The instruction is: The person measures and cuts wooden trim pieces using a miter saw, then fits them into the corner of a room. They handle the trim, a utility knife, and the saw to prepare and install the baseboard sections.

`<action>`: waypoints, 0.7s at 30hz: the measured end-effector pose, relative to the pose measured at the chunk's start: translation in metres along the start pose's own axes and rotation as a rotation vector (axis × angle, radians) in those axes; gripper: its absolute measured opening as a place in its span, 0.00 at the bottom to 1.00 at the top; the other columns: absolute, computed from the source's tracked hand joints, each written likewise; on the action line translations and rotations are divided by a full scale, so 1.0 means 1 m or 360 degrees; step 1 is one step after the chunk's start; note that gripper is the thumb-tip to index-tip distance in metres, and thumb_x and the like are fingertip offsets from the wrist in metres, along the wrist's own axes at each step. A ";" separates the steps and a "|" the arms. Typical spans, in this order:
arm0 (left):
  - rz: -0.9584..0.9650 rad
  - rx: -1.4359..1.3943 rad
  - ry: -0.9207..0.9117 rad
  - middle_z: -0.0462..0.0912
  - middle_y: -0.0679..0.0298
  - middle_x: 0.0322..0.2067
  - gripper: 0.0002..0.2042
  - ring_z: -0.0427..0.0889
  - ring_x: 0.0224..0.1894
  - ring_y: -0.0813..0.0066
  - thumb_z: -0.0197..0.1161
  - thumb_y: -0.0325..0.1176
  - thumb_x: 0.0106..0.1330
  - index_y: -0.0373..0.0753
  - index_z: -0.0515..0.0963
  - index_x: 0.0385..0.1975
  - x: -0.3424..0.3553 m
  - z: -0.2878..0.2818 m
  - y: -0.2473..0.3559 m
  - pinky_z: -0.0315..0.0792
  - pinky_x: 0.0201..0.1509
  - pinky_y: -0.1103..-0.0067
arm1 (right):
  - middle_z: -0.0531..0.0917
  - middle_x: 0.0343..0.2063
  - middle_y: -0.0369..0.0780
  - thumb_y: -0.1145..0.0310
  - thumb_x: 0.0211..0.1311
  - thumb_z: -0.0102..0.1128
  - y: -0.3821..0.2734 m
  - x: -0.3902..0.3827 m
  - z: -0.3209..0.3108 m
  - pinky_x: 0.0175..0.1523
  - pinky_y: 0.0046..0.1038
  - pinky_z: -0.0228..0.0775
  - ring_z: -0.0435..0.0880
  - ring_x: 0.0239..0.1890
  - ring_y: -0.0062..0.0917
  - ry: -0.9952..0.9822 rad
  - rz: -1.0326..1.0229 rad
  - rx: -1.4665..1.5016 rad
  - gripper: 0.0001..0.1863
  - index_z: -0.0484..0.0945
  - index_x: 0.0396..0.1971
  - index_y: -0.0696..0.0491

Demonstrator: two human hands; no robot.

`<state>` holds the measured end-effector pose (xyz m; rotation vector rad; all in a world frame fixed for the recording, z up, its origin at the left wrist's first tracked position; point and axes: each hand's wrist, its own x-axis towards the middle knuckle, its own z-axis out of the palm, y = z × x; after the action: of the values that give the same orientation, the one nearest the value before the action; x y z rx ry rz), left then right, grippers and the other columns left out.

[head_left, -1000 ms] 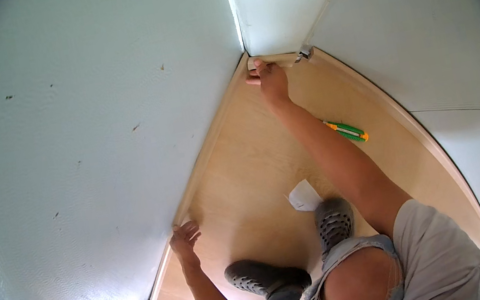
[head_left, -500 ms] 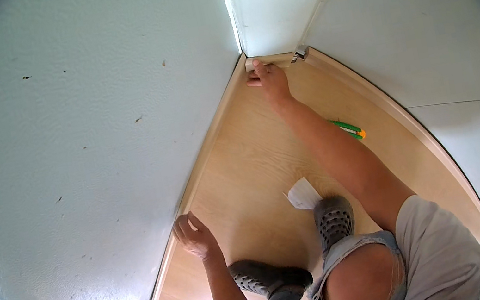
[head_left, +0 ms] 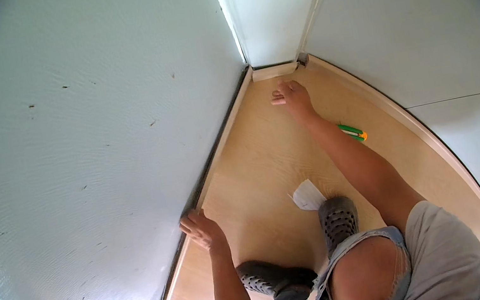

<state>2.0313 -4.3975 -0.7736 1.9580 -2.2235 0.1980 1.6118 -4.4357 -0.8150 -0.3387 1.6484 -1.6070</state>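
My left hand (head_left: 201, 226) has its fingers curled over the long pale wooden trim strip (head_left: 223, 147) at the foot of the left wall, where a dark gap shows between strip and wall. My right hand (head_left: 289, 95) is open over the floor just below the short trim piece (head_left: 274, 71) at the far corner, with nothing visible in its fingers. A small metal fitting (head_left: 302, 59) sits at the right end of that piece. A green and yellow utility knife (head_left: 352, 132) lies beside my right forearm, and a white paper scrap (head_left: 308, 194) lies by my foot.
Pale panels form the left wall (head_left: 82, 165), the narrow far wall (head_left: 272, 3) and the right wall (head_left: 423, 21), which has trim (head_left: 407, 114) along its foot. My shoes (head_left: 337, 217) rest on the wood-look floor (head_left: 258, 179), with my bent knee in the lower middle.
My right hand has drawn back from the short corner piece. My left hand has shifted rightward, and a dark gap along the left strip has widened.
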 end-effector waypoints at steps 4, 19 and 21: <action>0.0369 -0.0190 -0.0168 0.77 0.50 0.41 0.11 0.78 0.43 0.47 0.62 0.26 0.66 0.34 0.74 0.46 0.002 -0.003 -0.043 0.75 0.42 0.60 | 0.83 0.35 0.48 0.58 0.72 0.58 0.004 -0.028 -0.013 0.42 0.32 0.84 0.87 0.34 0.33 -0.0119 0.0005 0.0050 0.20 0.75 0.39 0.65; 0.0196 -0.0990 -0.1809 0.84 0.59 0.34 0.13 0.84 0.42 0.69 0.66 0.27 0.65 0.37 0.70 0.46 0.028 -0.235 -0.141 0.77 0.47 0.72 | 0.86 0.28 0.46 0.70 0.65 0.55 -0.267 -0.237 -0.122 0.38 0.34 0.79 0.88 0.31 0.31 -0.0367 0.0327 -0.1336 0.09 0.79 0.38 0.59; 0.0023 -0.1091 -0.1898 0.85 0.55 0.38 0.16 0.85 0.45 0.63 0.71 0.33 0.63 0.36 0.73 0.45 0.041 -0.300 -0.127 0.76 0.51 0.70 | 0.86 0.29 0.48 0.69 0.61 0.57 -0.318 -0.277 -0.137 0.42 0.38 0.78 0.88 0.33 0.38 -0.0309 0.0232 -0.1567 0.10 0.80 0.38 0.57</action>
<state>2.1650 -4.3899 -0.4739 1.7654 -2.2388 -1.8815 1.5933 -4.2010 -0.4398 -0.8070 2.1371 -0.5283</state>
